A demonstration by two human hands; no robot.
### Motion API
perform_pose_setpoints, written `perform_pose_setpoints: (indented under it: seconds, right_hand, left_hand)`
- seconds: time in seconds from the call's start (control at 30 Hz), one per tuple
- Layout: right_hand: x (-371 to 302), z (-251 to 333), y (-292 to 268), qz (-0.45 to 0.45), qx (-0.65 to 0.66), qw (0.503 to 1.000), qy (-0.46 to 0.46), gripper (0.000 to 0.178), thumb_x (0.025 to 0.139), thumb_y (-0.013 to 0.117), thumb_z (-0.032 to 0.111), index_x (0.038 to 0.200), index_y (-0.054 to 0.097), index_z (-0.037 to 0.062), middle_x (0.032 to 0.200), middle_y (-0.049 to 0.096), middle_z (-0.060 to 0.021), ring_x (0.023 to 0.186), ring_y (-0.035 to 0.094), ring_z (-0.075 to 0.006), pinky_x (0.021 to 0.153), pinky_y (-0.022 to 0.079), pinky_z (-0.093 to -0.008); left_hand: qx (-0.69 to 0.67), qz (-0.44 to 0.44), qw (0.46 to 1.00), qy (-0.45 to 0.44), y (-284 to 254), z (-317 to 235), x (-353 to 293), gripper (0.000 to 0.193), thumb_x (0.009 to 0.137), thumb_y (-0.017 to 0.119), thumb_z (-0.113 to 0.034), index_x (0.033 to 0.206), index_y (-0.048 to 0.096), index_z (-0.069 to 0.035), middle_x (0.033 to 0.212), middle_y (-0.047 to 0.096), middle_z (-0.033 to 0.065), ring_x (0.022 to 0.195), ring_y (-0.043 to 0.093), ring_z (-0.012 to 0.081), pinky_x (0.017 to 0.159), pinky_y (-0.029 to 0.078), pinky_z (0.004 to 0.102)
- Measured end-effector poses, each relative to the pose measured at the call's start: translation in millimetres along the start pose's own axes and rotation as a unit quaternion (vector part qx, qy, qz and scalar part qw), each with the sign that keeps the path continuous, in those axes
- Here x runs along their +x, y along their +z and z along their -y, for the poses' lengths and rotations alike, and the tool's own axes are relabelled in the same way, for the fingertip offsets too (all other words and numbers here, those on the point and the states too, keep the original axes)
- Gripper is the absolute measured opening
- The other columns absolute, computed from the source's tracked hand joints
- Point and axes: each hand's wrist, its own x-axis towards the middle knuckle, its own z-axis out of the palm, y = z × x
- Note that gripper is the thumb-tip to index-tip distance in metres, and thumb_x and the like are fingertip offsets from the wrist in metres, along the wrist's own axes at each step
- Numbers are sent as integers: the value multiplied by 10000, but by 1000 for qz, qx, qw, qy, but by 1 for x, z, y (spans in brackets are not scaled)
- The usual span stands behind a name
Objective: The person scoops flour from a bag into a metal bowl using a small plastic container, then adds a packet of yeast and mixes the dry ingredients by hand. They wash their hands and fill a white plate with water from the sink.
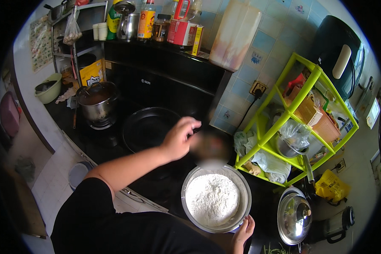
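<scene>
A metal bowl (pixel 246 192) of white flour (pixel 213 199) sits on the black counter in front of me. At its near right edge my right hand (pixel 244 230) grips the rim, fingers curled against the outside. My left hand (pixel 180 137) is raised above the counter, left of and beyond the bowl, its fingers bent and drawn together. Right beside those fingers, over the bowl's far edge, is a dark round blurred shape (pixel 211 148); what it is cannot be made out. Behind my left hand lies a wide black frying pan (pixel 146 127).
A steel pot (pixel 98 103) stands on the stove at the left. Bottles and jars line the ledge (pixel 156 53) behind. To the right are a green shelf rack (pixel 283 114), a lidded steel pan (pixel 294 216) and a blender jug (pixel 338 224).
</scene>
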Motion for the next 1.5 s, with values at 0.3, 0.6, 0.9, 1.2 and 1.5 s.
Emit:
perform_pose_setpoints:
  seconds: [0.3,0.6,0.9,1.2,1.5]
  right_hand:
    - [19,54,66,352,-82,926,-111,159,836,513,86,961,551,-5,923,573,-84,832,555,-145,677,439,-241]
    - [33,155,125,438,-77,869,-216,148,806,529,77,939,580,36,875,589,-93,766,577,-178,608,456,-250]
    - [75,264,233,428,-84,886,-157,214,852,499,172,928,575,-14,729,597,-75,666,571,-124,618,454,-253]
    - [122,386,364,225,-220,884,-346,244,795,498,261,877,604,56,740,587,-193,742,573,-357,650,455,-386]
    - [173,443,463,140,-347,898,-233,395,758,440,314,812,573,-53,741,618,-187,717,610,-296,701,476,-344]
  left_hand:
    - [39,-89,993,-62,-58,20,65,354,796,553,-149,1095,485,29,1063,495,106,765,518,145,724,437,255]
    - [157,-66,979,-111,-122,42,142,182,802,516,-154,880,613,-21,833,620,92,781,580,182,703,445,287]
    - [338,18,924,-179,-138,85,234,321,761,564,-342,891,623,-55,873,618,117,777,594,289,672,467,369]
    - [334,78,895,-286,-126,101,283,442,663,701,-327,972,600,-27,916,623,125,852,607,258,712,482,353]
    - [300,144,877,-346,-138,97,299,287,811,490,-172,1049,571,-34,1030,592,115,940,581,215,726,480,298]
